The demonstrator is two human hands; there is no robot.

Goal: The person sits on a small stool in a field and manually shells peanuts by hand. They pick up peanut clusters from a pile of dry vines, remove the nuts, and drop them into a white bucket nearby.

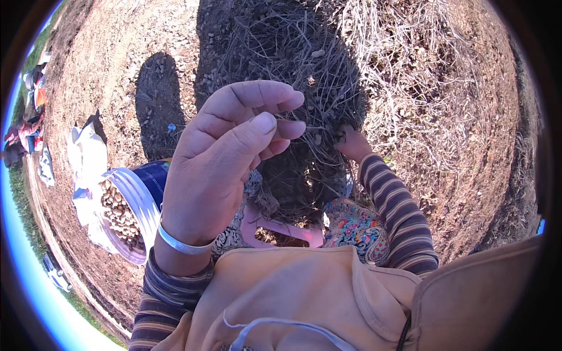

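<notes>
My left hand [215,158] is raised close to the camera, with its fingers curled and the thumb beside them. A gap shows between the fingers, and I see nothing held in them. A pale band circles the wrist. Lower down, my right hand [353,144] reaches into a heap of dry plant stalks [281,48]. Its fingertips are lost in shadow among the stems, so whether they grip any is unclear. To the left is a blue bucket [151,177] with a white rim, holding many unshelled peanuts [120,215]. The left forearm partly hides the bucket.
A pink plastic frame [281,232] sits between my patterned trouser legs. White sacks [90,153] lie beyond the bucket. More dry stalks [404,79] cover the sunlit soil at right. Far left, a person [28,134] is near the field edge, and a vehicle [56,273] stands there.
</notes>
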